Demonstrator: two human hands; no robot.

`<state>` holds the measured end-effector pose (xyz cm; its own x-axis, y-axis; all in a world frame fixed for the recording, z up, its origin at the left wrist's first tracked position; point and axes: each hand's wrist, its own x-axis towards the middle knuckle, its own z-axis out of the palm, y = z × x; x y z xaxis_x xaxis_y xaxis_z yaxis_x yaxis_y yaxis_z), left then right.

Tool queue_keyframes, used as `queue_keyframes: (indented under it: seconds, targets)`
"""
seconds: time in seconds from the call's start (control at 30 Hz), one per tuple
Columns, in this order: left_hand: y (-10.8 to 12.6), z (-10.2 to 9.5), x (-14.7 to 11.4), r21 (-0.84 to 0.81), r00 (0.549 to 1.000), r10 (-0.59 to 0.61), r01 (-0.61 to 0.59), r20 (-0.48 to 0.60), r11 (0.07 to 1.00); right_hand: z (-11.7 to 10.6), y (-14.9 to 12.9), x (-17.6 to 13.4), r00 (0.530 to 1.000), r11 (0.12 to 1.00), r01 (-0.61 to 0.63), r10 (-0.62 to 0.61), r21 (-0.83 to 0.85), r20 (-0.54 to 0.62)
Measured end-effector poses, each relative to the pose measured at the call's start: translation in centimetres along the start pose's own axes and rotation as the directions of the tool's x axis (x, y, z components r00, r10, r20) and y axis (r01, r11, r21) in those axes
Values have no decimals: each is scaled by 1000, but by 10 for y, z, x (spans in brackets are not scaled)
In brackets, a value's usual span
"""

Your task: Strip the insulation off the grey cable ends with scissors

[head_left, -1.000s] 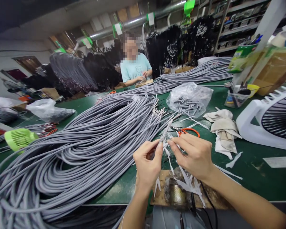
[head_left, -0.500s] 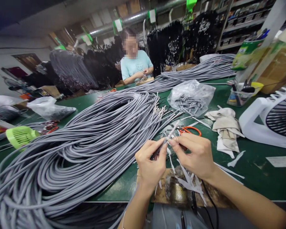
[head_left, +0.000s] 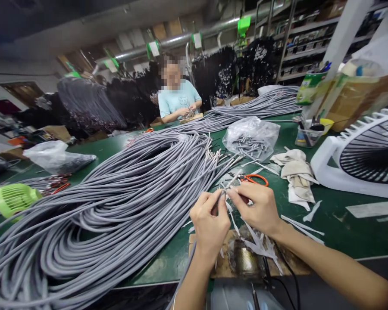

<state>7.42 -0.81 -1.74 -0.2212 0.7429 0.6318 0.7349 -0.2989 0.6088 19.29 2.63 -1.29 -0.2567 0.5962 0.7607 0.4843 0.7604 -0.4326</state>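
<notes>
My left hand (head_left: 210, 219) is closed round a grey cable (head_left: 188, 271) near its end, the rest trailing down along my forearm. With thumb and forefinger, my right hand (head_left: 257, 206) pinches the pale, stripped tip of that cable, right against the left fingertips. The fingers partly cover the tip's fine wires. Something dark reddish shows under the right palm, too hidden to name. Below the hands lies a brown board (head_left: 221, 269) with a brass-coloured metal cylinder (head_left: 246, 260) and white scraps (head_left: 261, 247) on it.
A large coil of grey cables (head_left: 116, 202) covers the table's left side. Orange-handled cutters (head_left: 257, 177) lie just beyond my hands. Farther off are a plastic bag of grey pieces (head_left: 252, 135), crumpled cloth gloves (head_left: 295, 172) and a white fan (head_left: 326, 170). A co-worker (head_left: 179, 101) sits across the table.
The view has turned slightly right and tilted, so the table things sit farther left. Both hands keep their hold on the cable, with small finger shifts at its tip.
</notes>
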Motion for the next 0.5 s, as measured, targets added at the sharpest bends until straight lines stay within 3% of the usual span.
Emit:
queue_keyframes:
  seconds: [0.03, 0.1, 0.13, 0.17, 0.23, 0.3, 0.4, 0.5]
  targets:
    - [-2, 1, 1, 0, 999, -33, 33, 29, 999, 0, -5, -3, 992, 993, 120, -120, 9, -26]
    - [-8, 2, 4, -32, 988, -127, 130, 83, 991, -1, -14, -8, 921, 917, 390, -390, 80, -25]
    - [-10, 2, 5, -76, 979, -182, 189, 92, 979, -2, -16, -10, 893, 888, 449, -450, 102, -13]
    - [-12, 3, 7, -140, 967, -239, 250, 92, 958, -2, -16, -11, 904, 898, 426, -426, 107, -25]
    - [-12, 3, 8, -311, 932, -346, 362, 107, 879, -3, -9, -9, 976, 976, 217, -216, 25, -42]
    - [-9, 2, 9, -465, 901, -391, 432, 187, 773, -2, 0, -5, 998, 996, 31, -35, -79, -51]
    - [-3, 1, 8, -589, 884, -348, 468, 313, 659, -2, 10, 0, 999, 986, -34, 29, -166, -27]
    - [-1, 0, 6, -629, 883, -325, 470, 340, 619, -3, 11, 1, 999, 983, -39, 34, -178, -32]
